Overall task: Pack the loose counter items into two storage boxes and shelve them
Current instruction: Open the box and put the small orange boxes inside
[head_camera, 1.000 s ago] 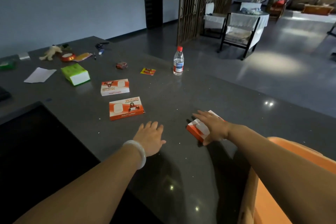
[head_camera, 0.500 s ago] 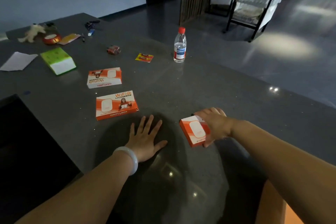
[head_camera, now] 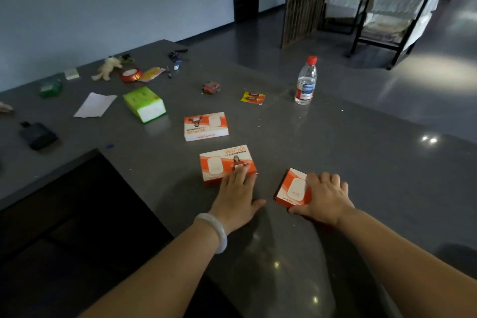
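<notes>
Head view shows both hands low on the dark counter (head_camera: 335, 152), each at an orange WiFi box. The right hand (head_camera: 325, 197) lies spread over the near box (head_camera: 290, 188), fingers draped across its far-right edge and thumb at the near corner; it looks like a loose grasp, not yet a lift. The left hand (head_camera: 238, 193) is flat and open, fingertips resting on the near edge of the middle box (head_camera: 227, 164), holding nothing.

To gather these well, I judge each hand should curl round the short sides of its box, thumb against fingers, and lift straight up instead of dragging it across the stone. No storage box is in sight, so the carry may be long; a firm pinch matters.

Each box is a flat carton, orange and white, with a white device pictured on the lid. A third box (head_camera: 206, 126) lies just beyond the left hand's fingertips, and a water bottle (head_camera: 306, 82) stands well beyond the right.
</notes>
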